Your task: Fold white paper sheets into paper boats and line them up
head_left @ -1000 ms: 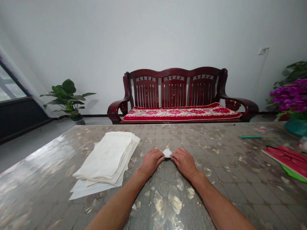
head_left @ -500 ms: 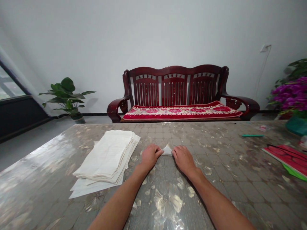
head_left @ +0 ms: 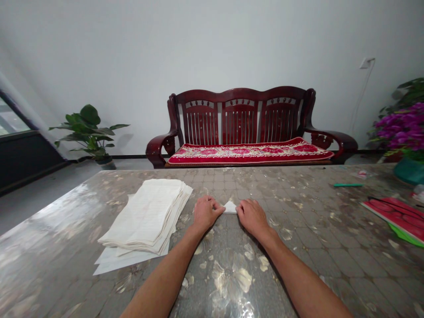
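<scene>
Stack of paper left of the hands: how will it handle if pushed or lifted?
Likely floppy: the stack of paper has uneven edges and would sag unsupported. A push may fan it, since the sheets look loose and offset. It may slide easily on the glossy table top.

**Reds, Creams and Gold Florals**

The dark red wooden bench [head_left: 240,119] carries a red seat cushion [head_left: 248,154] patterned with pink flowers and a cream border. In front of the bench, the desk [head_left: 298,260] shows grey with gold florals over a tile grid (quite glossy), under cream sheets [head_left: 145,216] and a white folded paper [head_left: 229,207]. Right of the bench: magenta flowers [head_left: 402,132], a teal pot [head_left: 409,171].
</scene>
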Tool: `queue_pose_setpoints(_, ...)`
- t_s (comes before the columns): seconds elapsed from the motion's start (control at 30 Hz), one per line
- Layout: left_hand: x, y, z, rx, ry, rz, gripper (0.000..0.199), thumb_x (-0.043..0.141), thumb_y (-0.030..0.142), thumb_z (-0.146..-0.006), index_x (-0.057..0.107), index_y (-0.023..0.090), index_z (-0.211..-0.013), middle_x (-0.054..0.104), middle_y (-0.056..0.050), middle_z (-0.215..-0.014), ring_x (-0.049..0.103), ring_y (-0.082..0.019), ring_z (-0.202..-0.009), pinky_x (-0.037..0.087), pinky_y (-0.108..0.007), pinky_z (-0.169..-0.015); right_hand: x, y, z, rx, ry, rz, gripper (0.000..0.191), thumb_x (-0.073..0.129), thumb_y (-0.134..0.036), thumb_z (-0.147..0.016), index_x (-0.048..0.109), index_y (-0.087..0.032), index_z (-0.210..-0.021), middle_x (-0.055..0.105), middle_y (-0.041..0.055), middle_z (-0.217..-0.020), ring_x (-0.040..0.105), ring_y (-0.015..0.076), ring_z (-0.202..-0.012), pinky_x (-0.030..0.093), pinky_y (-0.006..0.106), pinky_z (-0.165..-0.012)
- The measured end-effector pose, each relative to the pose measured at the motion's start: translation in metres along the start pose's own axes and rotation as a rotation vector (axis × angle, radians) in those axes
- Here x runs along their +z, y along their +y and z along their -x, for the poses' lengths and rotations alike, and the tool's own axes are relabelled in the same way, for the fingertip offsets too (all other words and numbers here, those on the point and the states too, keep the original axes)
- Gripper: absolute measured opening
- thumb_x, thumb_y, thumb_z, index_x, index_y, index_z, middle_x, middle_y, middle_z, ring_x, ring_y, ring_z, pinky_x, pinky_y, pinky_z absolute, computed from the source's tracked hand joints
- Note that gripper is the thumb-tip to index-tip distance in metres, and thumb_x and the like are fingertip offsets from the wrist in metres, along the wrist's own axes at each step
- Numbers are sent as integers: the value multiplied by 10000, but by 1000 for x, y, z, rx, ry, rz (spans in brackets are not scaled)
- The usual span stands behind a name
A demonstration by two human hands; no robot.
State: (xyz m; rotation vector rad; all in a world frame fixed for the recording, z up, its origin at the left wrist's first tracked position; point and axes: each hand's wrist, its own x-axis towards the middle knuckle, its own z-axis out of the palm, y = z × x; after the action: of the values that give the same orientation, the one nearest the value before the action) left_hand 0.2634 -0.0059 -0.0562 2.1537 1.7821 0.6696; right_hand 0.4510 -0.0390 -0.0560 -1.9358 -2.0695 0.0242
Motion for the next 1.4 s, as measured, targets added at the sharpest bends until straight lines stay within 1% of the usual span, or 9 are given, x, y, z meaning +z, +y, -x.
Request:
queue_pose_setpoints(0.3,-4,6,0,-1,-46,-114,272,665,461,-813,730,204,-755,637,-65,-1023,535,-250,-1040,396,-356,-919,-7,-3,0,43,-64,32,236,485,-322,-948,666,-176,-907,665,84,-1014,561,217,-963,343,306,-794)
queue_pose_setpoints(0.73,-2,3,4,34,23,-183,273,670,456,-814,686,198,-729,619,-59,-1015,534,-249,-1031,365,-399,-965,-10,-5,-1,92,-77,49,243,492,-334,-916,673,-173,-932,654,96,-1017,565,224,-968,345,322,-796)
queue_pose_setpoints(0.87,-1,3,6,54,26,-192,232,661,446,-834,703,218,-850,613,-64,-1075,532,-253,-1072,364,-424,-1000,-8,-3,1,107,-60,39,234,490,-358,-923,654,-192,-936,644,82,-1025,556,228,-970,342,333,-797)
queue_pose_setpoints(1.0,5,3,9,171,62,-238,281,633,352,-876,659,271,-1144,542,-103,-1328,446,-301,-1280,347,-498,-1062,-8,-4,2,91,-65,59,251,467,-361,-944,645,-186,-973,633,94,-1049,547,236,-994,345,339,-807)
queue_pose_setpoints(1.13,13,0,6,449,25,-280,343,516,158,-915,637,284,-1210,432,-78,-1504,276,-303,-1446,253,-569,-1151,-7,-5,3,83,-59,77,256,472,-364,-953,642,-176,-994,630,108,-1057,541,242,-1007,349,340,-821)
queue_pose_setpoints(1.2,15,-2,3,574,-54,-262,388,454,99,-919,621,242,-1239,472,-84,-1483,303,-260,-1445,292,-518,-1163,-6,-6,4,77,-43,84,245,472,-351,-959,636,-174,-998,632,109,-1049,540,243,-999,351,342,-820)
queue_pose_setpoints(1.27,15,-3,3,629,-137,-234,423,411,80,-924,584,192,-1293,533,-100,-1432,388,-216,-1404,351,-436,-1151,-3,-8,5,65,-25,90,219,475,-328,-964,628,-177,-1008,630,106,-1048,535,243,-996,354,344,-817)
queue_pose_setpoints(1.33,15,-3,6,624,-181,-232,437,381,92,-936,545,153,-1337,558,-116,-1406,457,-195,-1355,371,-387,-1142,-1,-11,6,42,-3,106,193,468,-283,-970,622,-188,-1037,624,102,-1059,526,242,-1003,357,343,-814)
queue_pose_setpoints(1.4,14,0,12,590,-185,-267,442,379,147,-952,503,131,-1376,532,-133,-1430,466,-208,-1350,354,-397,-1151,-1,-14,7,-5,11,137,199,448,-233,-975,623,-205,-1066,618,97,-1071,517,240,-1011,360,343,-816)
